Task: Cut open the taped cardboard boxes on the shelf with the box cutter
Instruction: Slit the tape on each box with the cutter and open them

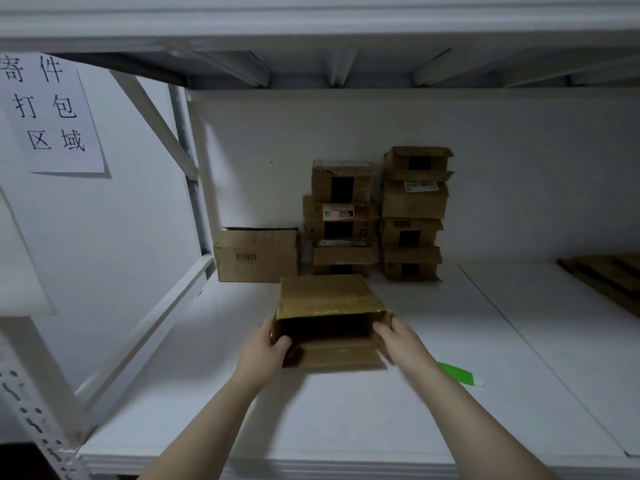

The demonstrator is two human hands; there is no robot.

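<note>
A cardboard box lies on its side in the middle of the white shelf, its open end facing me and a flap folded down in front. My left hand grips the box's left edge, fingers curled into the opening. My right hand holds the right edge the same way. The green box cutter lies on the shelf just right of my right forearm, with no hand on it.
Two stacks of several small boxes stand against the back wall, with a larger brown box to their left. Flattened cardboard lies at the far right. A paper sign hangs at the left. The shelf above is low.
</note>
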